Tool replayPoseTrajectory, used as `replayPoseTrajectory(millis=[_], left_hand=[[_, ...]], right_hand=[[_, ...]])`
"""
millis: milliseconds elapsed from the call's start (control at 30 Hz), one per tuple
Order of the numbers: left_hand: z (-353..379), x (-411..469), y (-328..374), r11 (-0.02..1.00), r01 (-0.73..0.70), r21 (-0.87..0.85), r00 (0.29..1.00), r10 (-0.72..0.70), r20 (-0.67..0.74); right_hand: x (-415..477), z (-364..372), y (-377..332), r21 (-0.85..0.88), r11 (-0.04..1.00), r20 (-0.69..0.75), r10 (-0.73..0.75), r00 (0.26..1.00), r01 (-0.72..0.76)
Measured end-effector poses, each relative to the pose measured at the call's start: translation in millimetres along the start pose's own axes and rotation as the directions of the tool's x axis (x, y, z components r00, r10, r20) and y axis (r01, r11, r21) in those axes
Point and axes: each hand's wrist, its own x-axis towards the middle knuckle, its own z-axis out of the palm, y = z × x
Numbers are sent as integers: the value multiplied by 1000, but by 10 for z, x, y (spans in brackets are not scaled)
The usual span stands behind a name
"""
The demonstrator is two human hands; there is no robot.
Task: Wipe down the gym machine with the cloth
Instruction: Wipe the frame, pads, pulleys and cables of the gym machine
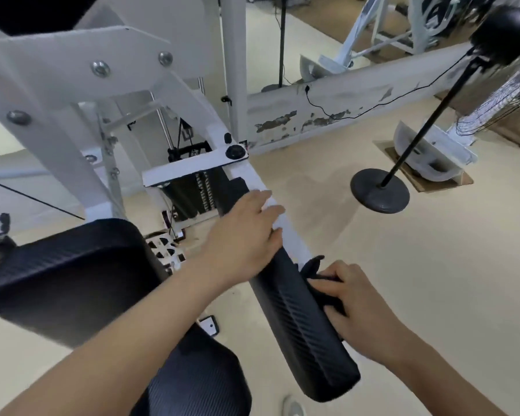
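A white gym machine (pixel 72 64) fills the left and middle, with a white arm bar (pixel 291 232) running down to a long black ribbed pad (pixel 300 331). My left hand (pixel 246 232) grips the bar just above the pad's upper end. On the pad's right side, my right hand (pixel 357 307) presses a dark cloth (pixel 315 268), which bunches out above my fingers. A black backrest pad (pixel 66 277) sits at the left and a black seat pad (pixel 198 382) lies below it.
A black fan stand with a round base (pixel 380 194) stands on the beige floor at the right, its cable trailing along a chipped white wall ledge (pixel 327 103). The weight stack (pixel 204 193) sits behind the arm. More white equipment is at the top right.
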Motion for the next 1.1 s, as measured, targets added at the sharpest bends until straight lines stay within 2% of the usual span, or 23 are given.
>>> replayPoseTrajectory(millis=[67, 133, 300, 400, 567, 700, 767, 867, 1000, 1100], left_hand=[[257, -174, 323, 991, 58, 123, 998, -61, 19], [400, -225, 472, 978, 141, 156, 990, -143, 1], [443, -251, 742, 926, 377, -1, 919, -374, -121], [452, -393, 924, 879, 473, -63, 875, -477, -83], [439, -607, 923, 856, 457, -241, 872, -484, -68], [480, -636, 983, 852, 459, -253, 866, -492, -88], [530, -648, 1028, 855, 464, -232, 861, -497, -109], [584, -678, 1064, 856, 471, -214, 852, -504, -143], [602, -799, 1175, 865, 454, -213, 855, -490, -169], [594, -932, 1223, 864, 449, -228, 864, -485, -138]], right_hand=[[-155, 18, 109, 31, 999, 8, -34, 999, 34], [31, 19, 178, 52, 996, -19, -76, 997, 77], [1009, 36, 133, 46, 995, -40, -91, 995, 93], [1128, 17, 137, 80, 992, -22, -98, 995, 100], [155, -81, 356, 136, 966, 92, -233, 968, 220], [-467, -32, 459, 94, 966, -2, -243, 970, 243], [-420, 39, 441, 109, 976, -96, -178, 979, 188], [112, 94, 315, 49, 995, -204, -77, 976, 89], [624, 95, 66, -72, 997, -158, 5, 987, -17], [104, 122, 154, -106, 993, -182, -70, 981, 51]])
